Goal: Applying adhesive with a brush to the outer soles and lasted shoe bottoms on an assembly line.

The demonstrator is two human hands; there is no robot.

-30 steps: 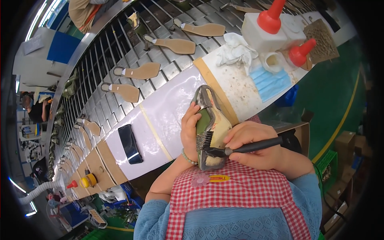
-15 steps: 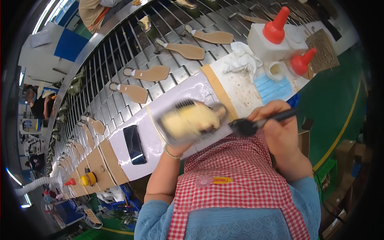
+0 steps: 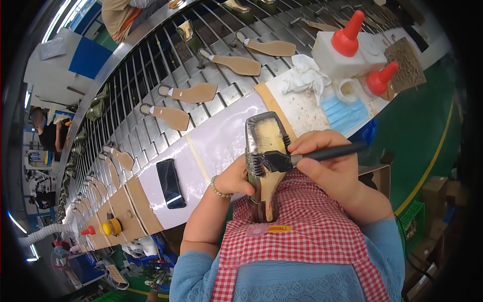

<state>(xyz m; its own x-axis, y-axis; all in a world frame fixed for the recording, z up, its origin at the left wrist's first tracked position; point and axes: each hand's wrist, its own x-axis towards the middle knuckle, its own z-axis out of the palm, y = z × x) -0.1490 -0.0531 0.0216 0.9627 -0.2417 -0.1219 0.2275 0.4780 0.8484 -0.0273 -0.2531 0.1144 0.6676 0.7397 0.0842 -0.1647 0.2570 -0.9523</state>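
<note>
Head view, Clerk A: principal item, and its place?

Clerk B: One shoe (image 3: pixel 271 131), beige underside showing, held up in front of the checked apron (image 3: pixel 297 236), near the worktop (image 3: pixel 226 136). Squared toe toward twelve o'clock, heel toward six.

Clerk A: Hands?

Clerk B: Left hand (image 3: pixel 237 178), one, with beaded bracelet (image 3: pixel 216 189): grip clamped on the shoe from nine o'clock, thumb at the side, other fingers largely hidden. Right hand (image 3: pixel 327 158), one, at three o'clock: grip closed round the black handle of a brush (image 3: pixel 277 162). Brush head across the shoe's middle; dark bristles at its nine o'clock edge.

Clerk A: Surrounding stock, bearings from the shoe?

Clerk B: Phone (image 3: pixel 170 183), dark, nine o'clock. White container with red nozzle (image 3: pixel 347 34), one o'clock; crumpled white cloth (image 3: pixel 307 75), likewise. Blue face mask (image 3: pixel 344 111), two o'clock; small white jar (image 3: pixel 347 90) just beside it. Tan soles (image 3: pixel 193 93), several, from ten to twelve, on slatted metal conveyor (image 3: pixel 181 73).
</note>
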